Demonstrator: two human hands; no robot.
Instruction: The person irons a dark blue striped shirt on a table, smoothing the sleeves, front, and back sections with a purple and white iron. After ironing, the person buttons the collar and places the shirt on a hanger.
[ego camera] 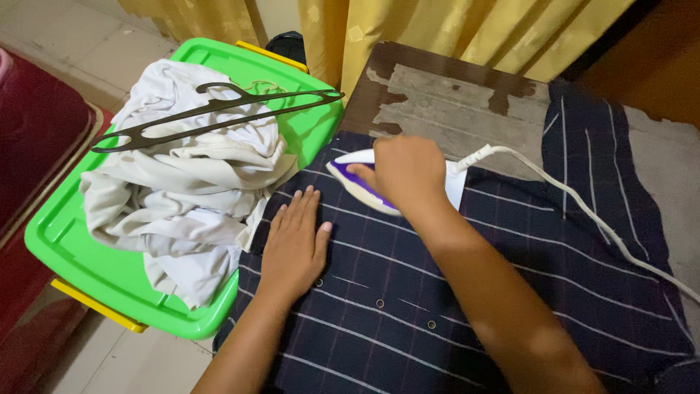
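Iron (364,182) half hidden under right hand (408,175), fingers wrapped around its handle, tip pointing left, long axis across striped shirt (437,292) on desk (437,95); left hand (295,244) flat, fingers spread, holding nothing.

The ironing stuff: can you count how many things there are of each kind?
Irons: 1, white and purple iron under the right hand
Striped dark shirts: 1, left hand flat on it
Green bins: 1
White cloth piles: 1
Hangers: 1
Total: 5
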